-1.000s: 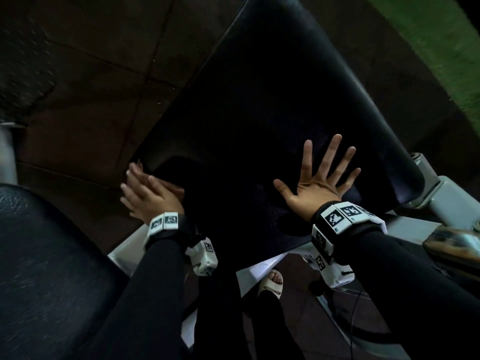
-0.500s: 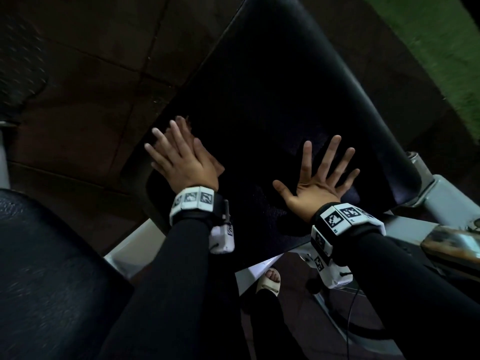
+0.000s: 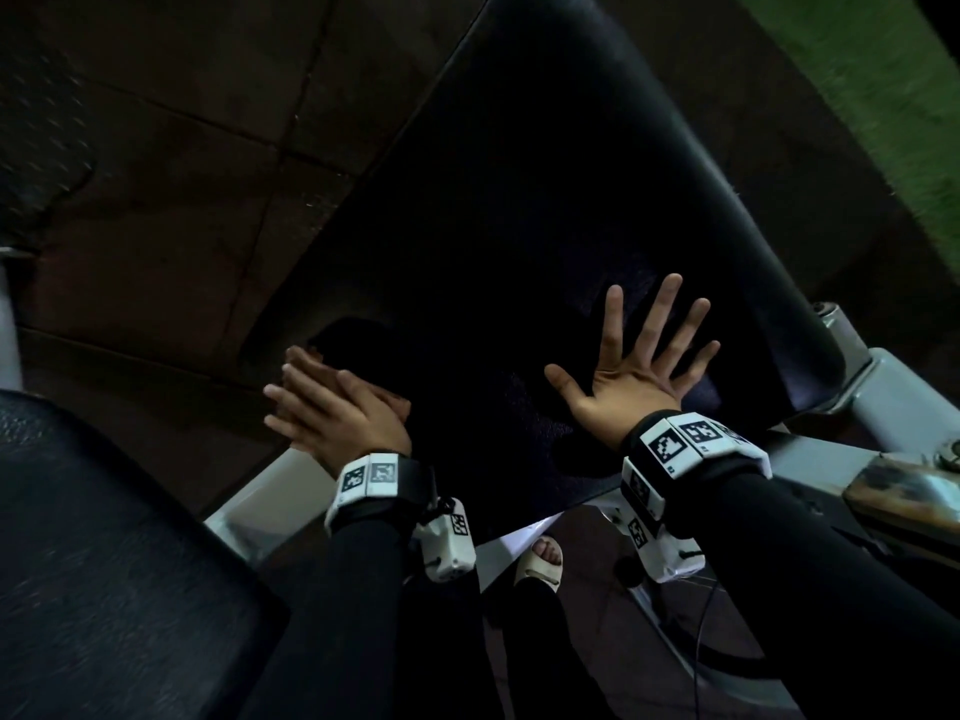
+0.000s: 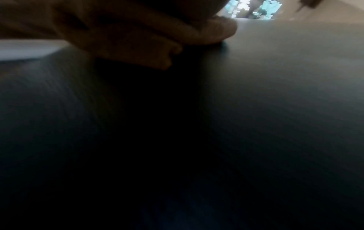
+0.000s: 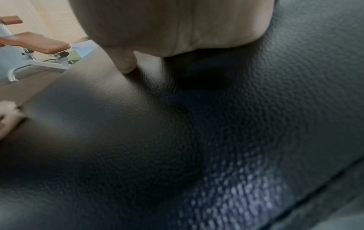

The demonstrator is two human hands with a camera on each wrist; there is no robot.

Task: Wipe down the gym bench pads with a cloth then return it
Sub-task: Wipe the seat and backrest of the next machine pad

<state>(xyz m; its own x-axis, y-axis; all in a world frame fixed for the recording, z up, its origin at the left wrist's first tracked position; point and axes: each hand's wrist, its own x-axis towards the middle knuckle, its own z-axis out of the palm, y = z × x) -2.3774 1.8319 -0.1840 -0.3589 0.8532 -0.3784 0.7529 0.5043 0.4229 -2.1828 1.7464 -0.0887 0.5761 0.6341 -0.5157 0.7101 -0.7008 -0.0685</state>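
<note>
The black bench pad [image 3: 519,200] slopes away from me in the head view. My left hand [image 3: 332,413] lies with fairly straight fingers on a brownish cloth [image 3: 298,358] and presses it against the pad's near left edge. Only the cloth's edges show beyond the fingers. In the left wrist view the tan cloth [image 4: 212,31] lies folded on the dark pad [image 4: 256,109]. My right hand [image 3: 639,356] rests flat on the pad with its fingers spread, holding nothing. The right wrist view shows that hand's palm [image 5: 177,23] resting on the grained pad [image 5: 197,124].
A second black pad [image 3: 104,563] fills the lower left. The grey metal frame [image 3: 893,402] juts out at the right under the pad. Green turf [image 3: 857,96] lies at the top right and dark floor tiles [image 3: 156,174] at the left. My sandalled foot [image 3: 543,563] stands below.
My left hand slid the cloth up and right across the pad, then back down to the near left edge. The right hand has stayed flat in place.
</note>
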